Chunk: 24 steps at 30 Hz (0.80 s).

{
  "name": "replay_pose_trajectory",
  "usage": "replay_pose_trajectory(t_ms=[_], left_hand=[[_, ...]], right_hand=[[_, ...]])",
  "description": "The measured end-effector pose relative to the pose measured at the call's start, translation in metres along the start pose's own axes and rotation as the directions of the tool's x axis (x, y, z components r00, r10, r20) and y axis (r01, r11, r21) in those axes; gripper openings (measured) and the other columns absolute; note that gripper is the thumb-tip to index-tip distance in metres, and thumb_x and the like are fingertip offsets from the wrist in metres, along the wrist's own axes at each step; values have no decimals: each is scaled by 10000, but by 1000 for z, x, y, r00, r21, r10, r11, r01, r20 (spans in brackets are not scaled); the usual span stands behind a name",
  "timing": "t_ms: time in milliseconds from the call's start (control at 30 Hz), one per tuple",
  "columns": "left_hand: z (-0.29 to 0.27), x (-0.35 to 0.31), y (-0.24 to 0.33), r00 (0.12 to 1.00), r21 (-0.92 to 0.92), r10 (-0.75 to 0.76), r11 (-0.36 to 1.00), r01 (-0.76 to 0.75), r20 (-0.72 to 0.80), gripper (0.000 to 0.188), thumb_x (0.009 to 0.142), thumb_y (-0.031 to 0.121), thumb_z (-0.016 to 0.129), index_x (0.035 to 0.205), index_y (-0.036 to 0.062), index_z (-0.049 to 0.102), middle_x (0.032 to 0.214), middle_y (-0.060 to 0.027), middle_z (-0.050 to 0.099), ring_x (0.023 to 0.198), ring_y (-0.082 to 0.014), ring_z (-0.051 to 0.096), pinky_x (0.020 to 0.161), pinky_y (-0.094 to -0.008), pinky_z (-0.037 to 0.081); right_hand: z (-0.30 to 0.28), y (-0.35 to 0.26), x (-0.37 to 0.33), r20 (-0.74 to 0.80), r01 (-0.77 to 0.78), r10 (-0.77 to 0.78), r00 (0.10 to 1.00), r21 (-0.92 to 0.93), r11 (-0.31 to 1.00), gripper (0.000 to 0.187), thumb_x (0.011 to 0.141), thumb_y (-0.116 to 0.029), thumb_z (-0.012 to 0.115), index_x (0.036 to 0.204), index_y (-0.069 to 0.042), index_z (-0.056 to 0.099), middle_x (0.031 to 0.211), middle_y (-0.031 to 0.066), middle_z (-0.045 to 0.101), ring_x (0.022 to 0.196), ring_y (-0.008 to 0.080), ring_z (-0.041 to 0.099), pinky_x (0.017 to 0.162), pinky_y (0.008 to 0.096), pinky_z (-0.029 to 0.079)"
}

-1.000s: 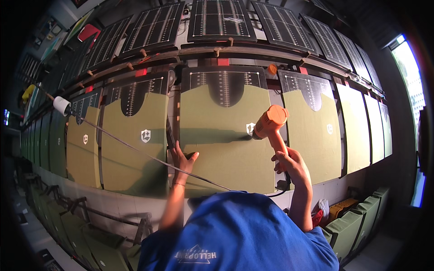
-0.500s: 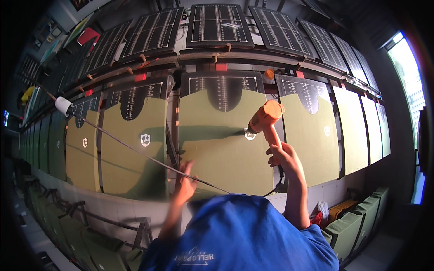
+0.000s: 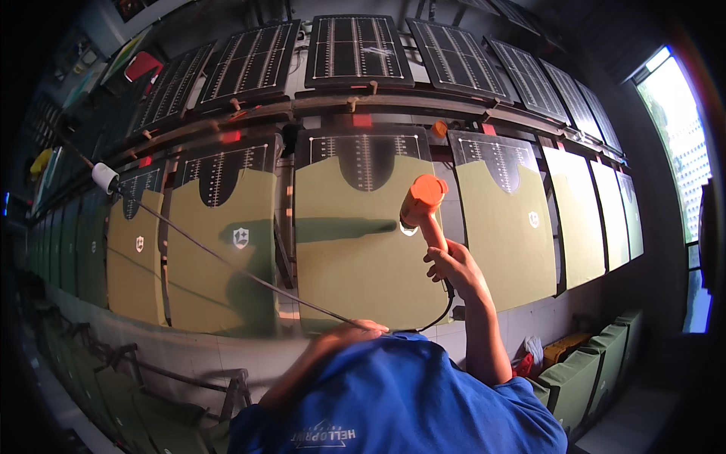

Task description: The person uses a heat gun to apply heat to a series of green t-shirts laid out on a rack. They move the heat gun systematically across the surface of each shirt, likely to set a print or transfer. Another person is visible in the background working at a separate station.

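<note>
My right hand (image 3: pixel 456 266) is closed round the handle of an orange heat gun (image 3: pixel 426 198). Its dark nozzle points down at a white emblem (image 3: pixel 409 229) on a green garment panel (image 3: pixel 355 265), partly covering the emblem. Whether nozzle and cloth touch, I cannot tell. The panel lies flat on a dark board (image 3: pixel 367 144) with printed ruler marks. My left hand (image 3: pixel 355 331) rests against the front of my blue shirt, beside a thin dark cord (image 3: pixel 249 275); its visible fingers look stretched out, and the rest is partly hidden.
Similar green panels on boards stand on both sides, such as one with a white shield emblem (image 3: pixel 240 237). Bare marked boards (image 3: pixel 354 49) line the far row behind a rail. A white cylinder (image 3: pixel 106 178) sits on the cord. Cloth-covered boards (image 3: pixel 578 378) stand at the lower right.
My left hand has drawn back from the panel's left edge to my shirt front. The heat gun stays over the emblem, its nozzle now closer over it; the view has shifted slightly.
</note>
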<state>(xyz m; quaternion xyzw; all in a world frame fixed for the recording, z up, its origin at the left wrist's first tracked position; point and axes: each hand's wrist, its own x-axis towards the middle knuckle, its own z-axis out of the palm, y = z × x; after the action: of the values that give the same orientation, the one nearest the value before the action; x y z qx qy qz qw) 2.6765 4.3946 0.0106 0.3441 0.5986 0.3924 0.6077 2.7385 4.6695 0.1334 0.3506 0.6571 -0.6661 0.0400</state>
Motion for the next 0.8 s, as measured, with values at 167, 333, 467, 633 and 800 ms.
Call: replay_pose_trajectory(t_ms=[167, 333, 467, 633, 800], left_hand=[[15, 33, 12, 995, -5, -26, 1000, 26, 99, 451, 973, 356, 517, 1239, 10, 629, 1223, -134, 660, 1173, -234, 588, 1035, -315, 408], [48, 93, 42, 986, 21, 7, 1000, -10, 165, 439, 979, 337, 504, 1223, -4, 632, 1216, -155, 660, 1160, -244, 602, 1022, -320, 425], [79, 160, 71, 969, 116, 56, 990, -86, 239, 469, 976, 363, 514, 1240, -11, 617, 1257, -159, 636, 1195, -241, 584, 1031, -316, 421], [150, 252, 84, 954, -37, 72, 997, -64, 292, 497, 975, 397, 522, 1289, 17, 588, 1329, -141, 593, 1233, -217, 555, 1053, -297, 400], [220, 304, 137, 974, 158, -121, 983, 92, 191, 478, 989, 375, 496, 1302, 24, 581, 1334, -125, 592, 1247, -227, 545, 1062, -285, 384]], right_hand=[[-22, 2, -23, -38, -18, 18, 999, 8, 1000, 342, 926, -259, 575, 1123, 20, 592, 901, 44, 653, 708, 112, 619, 651, 265, 506], [-93, 31, -29, -11, -15, 16, 1000, 72, 997, 383, 930, -284, 600, 1162, 20, 578, 907, 53, 657, 680, 112, 613, 622, 260, 508], [-179, 59, -46, -93, 26, -7, 996, 197, 980, 427, 935, -317, 613, 1198, 16, 564, 908, 66, 655, 652, 120, 610, 594, 258, 512], [-311, 91, -53, -198, 70, -39, 979, 153, 986, 409, 949, -339, 599, 1130, 26, 564, 880, 77, 642, 633, 125, 617, 569, 258, 502], [-411, 105, -47, -235, 74, -32, 972, 174, 982, 350, 950, -316, 598, 1067, 13, 567, 862, 68, 632, 650, 130, 632, 564, 263, 505]])
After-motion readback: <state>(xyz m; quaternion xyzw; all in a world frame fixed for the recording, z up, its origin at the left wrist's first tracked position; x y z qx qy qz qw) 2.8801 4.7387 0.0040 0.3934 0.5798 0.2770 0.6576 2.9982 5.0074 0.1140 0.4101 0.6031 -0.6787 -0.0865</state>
